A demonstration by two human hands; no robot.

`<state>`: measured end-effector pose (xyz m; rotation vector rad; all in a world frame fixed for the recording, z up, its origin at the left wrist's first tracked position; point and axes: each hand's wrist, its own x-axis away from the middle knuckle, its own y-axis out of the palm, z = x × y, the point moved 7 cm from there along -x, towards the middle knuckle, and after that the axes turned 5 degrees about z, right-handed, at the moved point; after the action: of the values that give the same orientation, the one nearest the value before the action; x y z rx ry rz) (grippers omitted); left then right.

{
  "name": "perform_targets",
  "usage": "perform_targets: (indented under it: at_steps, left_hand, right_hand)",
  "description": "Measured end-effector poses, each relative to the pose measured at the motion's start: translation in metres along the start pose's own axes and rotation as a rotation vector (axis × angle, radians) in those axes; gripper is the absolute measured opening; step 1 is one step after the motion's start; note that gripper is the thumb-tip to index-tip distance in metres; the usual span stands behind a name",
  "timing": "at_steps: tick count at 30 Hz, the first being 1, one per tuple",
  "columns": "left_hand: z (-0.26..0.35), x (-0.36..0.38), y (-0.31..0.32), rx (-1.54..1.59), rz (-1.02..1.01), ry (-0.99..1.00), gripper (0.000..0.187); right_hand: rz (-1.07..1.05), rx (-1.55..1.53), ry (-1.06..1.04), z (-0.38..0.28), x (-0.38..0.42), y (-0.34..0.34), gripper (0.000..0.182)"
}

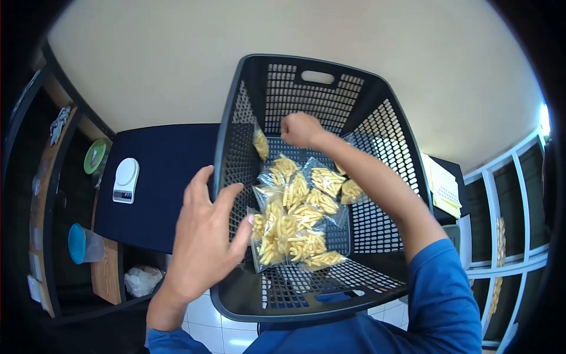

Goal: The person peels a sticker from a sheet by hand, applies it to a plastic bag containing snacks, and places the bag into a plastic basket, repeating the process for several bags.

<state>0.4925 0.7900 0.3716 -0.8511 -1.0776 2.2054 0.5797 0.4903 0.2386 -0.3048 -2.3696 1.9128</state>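
A large black plastic basket [389, 283] with perforated walls stands in front of me. Several clear plastic bags of pale yellow stick-shaped snacks [289, 233] lie in a loose pile on its floor. One more bag [260, 143] leans upright against the left wall. My right hand [302, 130] reaches across into the far part of the basket, fingers curled closed; whatever they may hold is hidden. My left hand [209, 230] is over the basket's left rim, with fingers and thumb spread and nothing in them.
A white kitchen scale [125, 180] rests on the dark-covered table [162, 177] at left. Shelves there carry a blue-rimmed container [85, 243], a green-rimmed container [95, 156] and a plastic bag [143, 280]. Yellow papers [443, 186] lie to the right, near a white-framed rack [510, 271].
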Motion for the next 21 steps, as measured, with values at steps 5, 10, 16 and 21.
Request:
perform_targets:
  at_steps: [5,10,16,21]
  left_hand:
    - [0.027,-0.032,-0.009,-0.162,0.086,0.141,0.037]
    - [0.039,-0.054,0.011,-0.067,-0.002,0.202,0.036]
    - [0.031,-0.061,0.051,0.026,-0.239,0.206,0.038]
    - [0.038,-0.080,0.096,-0.087,-0.699,0.308,0.036]
  right_hand:
    - [-0.307,0.073,0.011,0.042,0.010,-0.003,0.033]
    - [-0.292,-0.042,0.074,0.009,-0.004,0.075,0.099]
    - [-0.022,-0.240,0.125,-0.030,-0.023,0.113,0.107]
    - [0.058,-0.364,-0.033,0.004,-0.022,0.099,0.056]
